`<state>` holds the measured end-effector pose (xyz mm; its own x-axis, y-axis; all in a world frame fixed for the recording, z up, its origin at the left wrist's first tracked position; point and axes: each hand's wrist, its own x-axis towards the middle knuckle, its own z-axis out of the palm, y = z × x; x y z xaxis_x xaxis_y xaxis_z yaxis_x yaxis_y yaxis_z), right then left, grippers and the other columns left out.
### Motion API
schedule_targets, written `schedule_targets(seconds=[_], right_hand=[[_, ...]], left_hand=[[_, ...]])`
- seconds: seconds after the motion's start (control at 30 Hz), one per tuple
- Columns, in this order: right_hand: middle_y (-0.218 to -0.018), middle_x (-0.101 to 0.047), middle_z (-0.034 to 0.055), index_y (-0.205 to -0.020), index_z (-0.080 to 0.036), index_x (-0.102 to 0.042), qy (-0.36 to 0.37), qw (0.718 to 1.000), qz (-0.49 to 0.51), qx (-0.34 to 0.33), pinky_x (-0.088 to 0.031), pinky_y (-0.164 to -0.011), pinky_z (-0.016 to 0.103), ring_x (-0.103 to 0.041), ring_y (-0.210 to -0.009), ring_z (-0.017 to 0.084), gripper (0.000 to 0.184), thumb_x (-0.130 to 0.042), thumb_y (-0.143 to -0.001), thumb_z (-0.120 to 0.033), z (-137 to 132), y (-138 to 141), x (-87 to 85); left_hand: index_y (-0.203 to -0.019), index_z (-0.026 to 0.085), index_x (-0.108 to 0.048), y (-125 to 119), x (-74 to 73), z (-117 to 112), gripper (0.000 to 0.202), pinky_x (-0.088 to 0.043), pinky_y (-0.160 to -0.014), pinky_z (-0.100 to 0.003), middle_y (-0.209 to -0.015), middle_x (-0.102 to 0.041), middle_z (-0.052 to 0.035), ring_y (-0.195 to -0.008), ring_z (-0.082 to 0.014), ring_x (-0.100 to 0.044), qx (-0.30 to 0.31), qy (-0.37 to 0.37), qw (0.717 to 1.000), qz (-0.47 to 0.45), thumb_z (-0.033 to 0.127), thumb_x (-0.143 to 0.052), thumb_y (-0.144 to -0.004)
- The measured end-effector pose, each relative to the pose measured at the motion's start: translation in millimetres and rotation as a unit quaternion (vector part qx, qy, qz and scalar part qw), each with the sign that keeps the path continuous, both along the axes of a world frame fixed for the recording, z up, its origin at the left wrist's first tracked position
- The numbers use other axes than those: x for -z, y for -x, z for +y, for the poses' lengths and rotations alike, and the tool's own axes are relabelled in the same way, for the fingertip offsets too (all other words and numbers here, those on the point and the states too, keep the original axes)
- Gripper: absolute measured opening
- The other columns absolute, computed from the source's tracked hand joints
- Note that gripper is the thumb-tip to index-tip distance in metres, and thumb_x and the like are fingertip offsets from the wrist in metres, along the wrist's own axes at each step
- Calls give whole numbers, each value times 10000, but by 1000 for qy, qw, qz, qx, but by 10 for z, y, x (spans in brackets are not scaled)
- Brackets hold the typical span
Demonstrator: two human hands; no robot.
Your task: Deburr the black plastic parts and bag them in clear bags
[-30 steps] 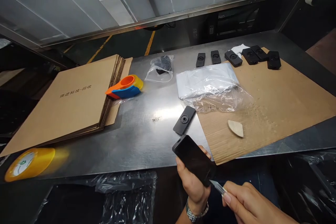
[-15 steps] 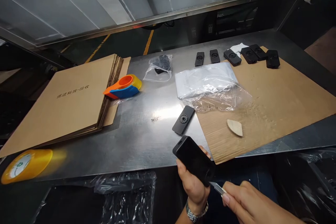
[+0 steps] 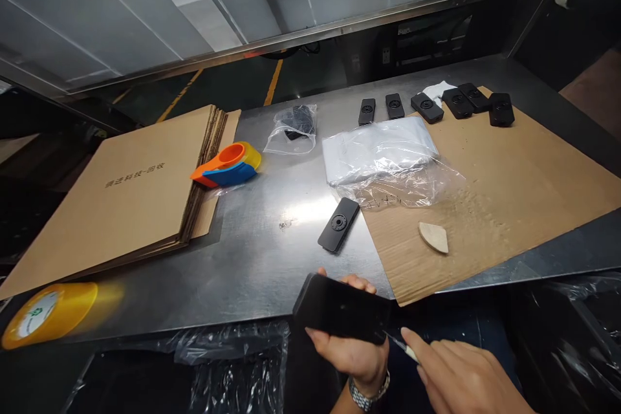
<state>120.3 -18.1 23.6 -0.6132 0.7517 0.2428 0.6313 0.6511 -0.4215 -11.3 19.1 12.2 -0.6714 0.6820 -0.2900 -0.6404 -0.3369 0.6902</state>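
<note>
Gripping the case (image 3: 342,310) from beneath with your left hand (image 3: 350,354), its fingers wrapped around it, you have swung its far end leftward since half a second ago. Your right hand's fingers (image 3: 412,337) pinch the knife (image 3: 411,354), its blade tip by the case's near right corner; contact is unclear. The case is at the front edge of the desk (image 3: 262,252), near the cover (image 3: 337,236). Open room stretches from the cover leftward to the cartons (image 3: 116,207); cardboard (image 3: 524,194) borders it rightward.
</note>
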Motion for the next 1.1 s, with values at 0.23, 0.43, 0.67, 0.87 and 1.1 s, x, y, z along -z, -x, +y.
schedule_targets(seconds=[0.23, 0.43, 0.67, 0.87, 1.1], right_hand=[[-478, -486, -27, -1051, -65, -614, -175, 980, -96, 16, -365, -434, 220, -496, -389, 79, 429, -210, -910, -39, -36, 59, 23], [-461, -477, -13, -995, -76, -654, -171, 980, -103, 12, -361, -410, 233, -493, -374, 91, 544, -125, -971, -203, -38, 113, -24], [-502, -498, 5, -1092, -43, -620, -135, 983, -122, -23, -397, -426, 230, -507, -419, 104, 514, -182, -967, -281, -91, 55, 33], [-473, -485, 0, -1025, -74, -654, -154, 981, -120, -21, -370, -403, 217, -492, -391, 93, 524, -156, -964, -225, -64, 65, 47], [-527, -485, -5, -1132, -68, -595, -155, 976, -154, -6, -370, -446, 247, -506, -434, 109, 415, -251, -927, -177, -119, 35, 99]], left_hand=[[-1060, 276, -609, 10, 12, 4, 458, -465, -564, -270, -657, -607, -11, -600, -161, -516, -63, -29, 996, 63, 552, -388, -770], [-1035, 294, -619, -2, -9, 12, 460, -468, -549, -278, -637, -609, -4, -580, -168, -502, -85, -29, 991, 96, 596, -455, -729], [-1028, 312, -625, 2, -15, -10, 443, -478, -563, -273, -641, -610, 0, -583, -162, -502, -74, -37, 991, 107, 595, -495, -713], [-1019, 325, -631, -8, -9, -26, 431, -475, -546, -273, -638, -608, 5, -584, -167, -500, -73, -31, 991, 109, 596, -490, -715], [-1036, 316, -623, -45, -4, -13, 423, -482, -566, -279, -661, -616, 3, -617, -170, -527, -88, 8, 992, 88, 563, -395, -781]])
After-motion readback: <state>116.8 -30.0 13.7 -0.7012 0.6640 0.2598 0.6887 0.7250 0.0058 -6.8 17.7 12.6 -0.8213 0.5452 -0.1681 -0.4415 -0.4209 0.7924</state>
